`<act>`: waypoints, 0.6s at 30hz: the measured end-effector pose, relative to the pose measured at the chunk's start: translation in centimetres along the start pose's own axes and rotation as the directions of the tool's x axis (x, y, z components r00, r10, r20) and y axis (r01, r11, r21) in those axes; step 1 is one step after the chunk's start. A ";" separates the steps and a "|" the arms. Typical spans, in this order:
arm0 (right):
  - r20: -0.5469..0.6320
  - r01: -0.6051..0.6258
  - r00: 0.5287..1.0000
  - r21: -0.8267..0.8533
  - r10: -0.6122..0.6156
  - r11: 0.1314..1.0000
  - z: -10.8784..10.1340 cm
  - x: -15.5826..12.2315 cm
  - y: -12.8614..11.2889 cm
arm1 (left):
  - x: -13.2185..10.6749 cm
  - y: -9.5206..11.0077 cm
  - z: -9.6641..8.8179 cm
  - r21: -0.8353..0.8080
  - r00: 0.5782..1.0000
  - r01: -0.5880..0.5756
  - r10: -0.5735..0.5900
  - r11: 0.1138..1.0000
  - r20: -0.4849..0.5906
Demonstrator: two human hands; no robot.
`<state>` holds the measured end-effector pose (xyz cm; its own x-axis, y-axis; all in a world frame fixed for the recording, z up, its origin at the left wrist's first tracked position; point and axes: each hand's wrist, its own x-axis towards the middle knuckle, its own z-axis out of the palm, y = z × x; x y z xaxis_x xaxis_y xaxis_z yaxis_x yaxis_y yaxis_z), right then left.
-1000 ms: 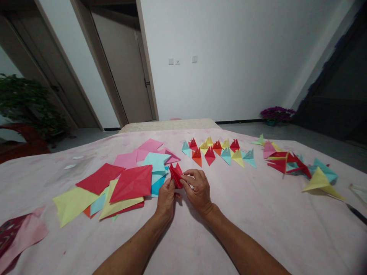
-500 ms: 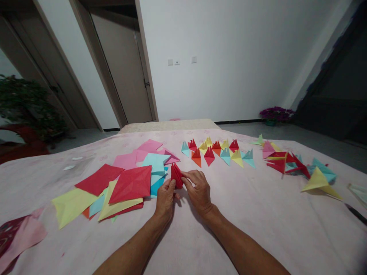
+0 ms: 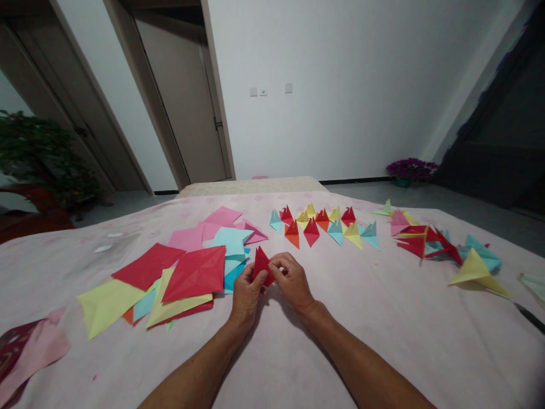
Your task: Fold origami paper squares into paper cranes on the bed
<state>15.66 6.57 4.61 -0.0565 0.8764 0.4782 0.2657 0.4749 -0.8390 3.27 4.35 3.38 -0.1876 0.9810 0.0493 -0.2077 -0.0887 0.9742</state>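
Observation:
A small folded red paper piece [image 3: 260, 262] stands pinched between both hands just above the pink tablecloth [image 3: 383, 318]. My left hand [image 3: 246, 296] grips its lower left side with closed fingers. My right hand [image 3: 294, 282] pinches its right edge, fingers curled. Just left of the hands lies a loose pile of flat paper squares [image 3: 193, 272] in red, yellow, blue and pink.
A row of folded paper shapes [image 3: 323, 224] in several colours lies beyond the hands. More folded pieces [image 3: 438, 244] are heaped at the right, with a yellow one [image 3: 474, 268] near the edge. Pink and dark red paper [image 3: 29, 346] lies at the near left. Doors and a plant stand behind.
The red piece has been turned more upright and both hands have closed in tighter around it. Nothing else on the cloth has moved.

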 end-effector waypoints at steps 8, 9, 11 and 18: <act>-0.035 -0.131 0.989 0.208 0.141 0.969 0.2 -0.1 0.0 | 0.0 0.0 -0.1 0.035 1.000 0.000 0.000 0.999 -0.014; -0.028 -0.131 0.990 0.213 0.140 0.968 0.2 -0.1 -0.1 | 0.0 0.0 -0.1 0.046 1.000 0.010 -0.010 0.999 -0.018; 0.002 -0.123 0.992 0.196 0.125 0.973 0.0 -0.1 -0.4 | 0.0 -0.1 -0.1 0.063 0.999 0.021 -0.020 0.998 -0.027; -0.002 -0.084 0.996 0.086 0.084 0.993 0.1 -0.1 -0.8 | 0.4 -0.7 -0.4 0.077 0.999 -0.046 0.047 0.996 -0.011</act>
<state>15.39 6.07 5.21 -0.0317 0.9132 0.4064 0.1862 0.4048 -0.8952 2.98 4.70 2.68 -0.2077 0.9738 0.0928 -0.1244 -0.1204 0.9849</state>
